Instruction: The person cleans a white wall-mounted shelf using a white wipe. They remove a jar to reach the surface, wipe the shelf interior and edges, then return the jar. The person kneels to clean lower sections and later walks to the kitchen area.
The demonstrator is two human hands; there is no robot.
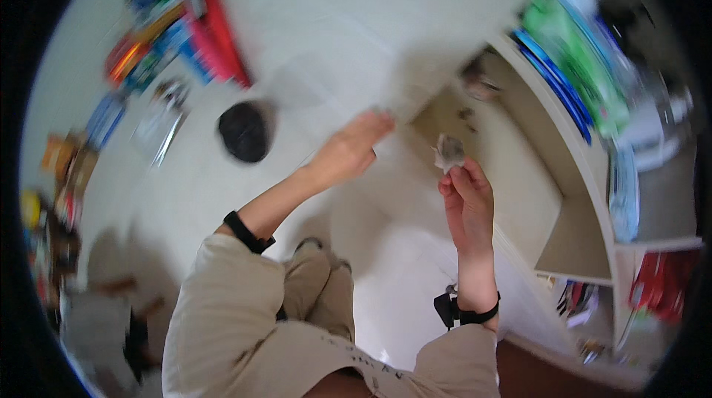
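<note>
My right hand [469,195] is raised beside a white shelf unit [598,197], its fingertips pinching a small, crumpled, whitish-grey piece [449,152], perhaps paper or cloth. To its left, my left hand [347,147] reaches over the pale floor [311,53]. It is blurred, with bent fingers, and no object shows in it; whether it is closed cannot be told. The two hands are apart. Small dark bits [466,114] lie on the surface of the unit beyond my right hand, near a blurred brownish object [479,82]. Both wrists wear black bands.
A black rounded object [243,132] lies on the floor at left, near a clear plastic packet [158,125]. Colourful packages and a red item [217,25] stand beyond. Green and blue packs [573,58] and a red bag [664,284] fill parts of the shelves. Small boxes [58,156] line the far left.
</note>
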